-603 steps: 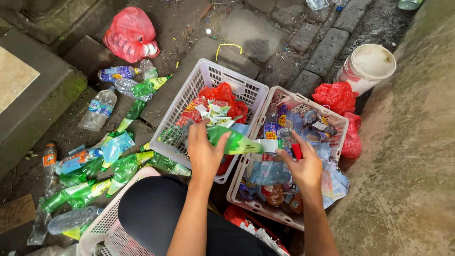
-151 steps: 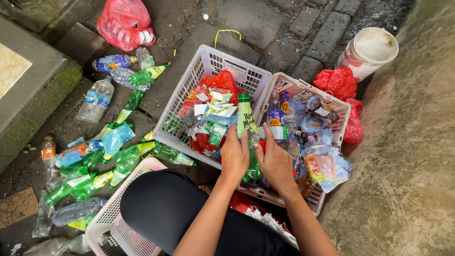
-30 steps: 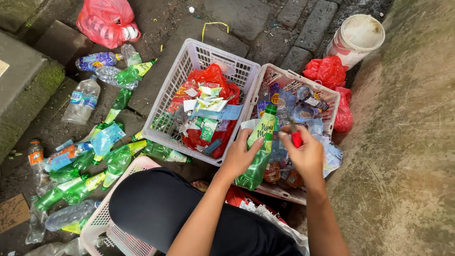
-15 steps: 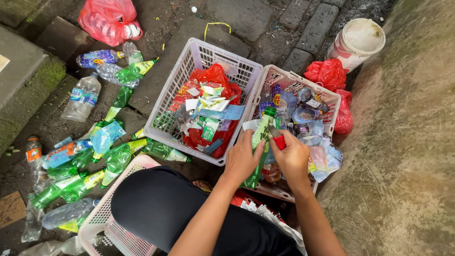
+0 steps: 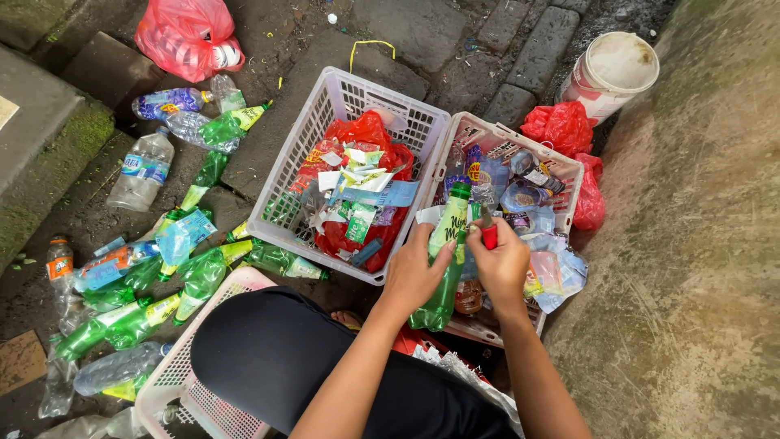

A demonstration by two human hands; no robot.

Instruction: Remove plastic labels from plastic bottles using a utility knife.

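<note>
Both hands work over the near edge of the right basket [image 5: 569, 167]. Left hand [image 5: 413, 275] grips a green plastic bottle [image 5: 444, 258] upright by its body; right hand [image 5: 502, 264] is closed on a red-handled cutter [image 5: 488, 231] at the bottle's label. Right basket holds mixed bottles and wrappers. Left basket [image 5: 325, 106] holds torn labels atop a red bag. Green bottles lie loose on the ground.

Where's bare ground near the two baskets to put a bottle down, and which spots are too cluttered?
Bare paving lies beyond the left basket, toward the red bag, and on the stones between the right basket and the white bucket. Crowded: both baskets, and the ground left of them, strewn with green bottles. The left hand and right hand hold a green bottle.
</note>
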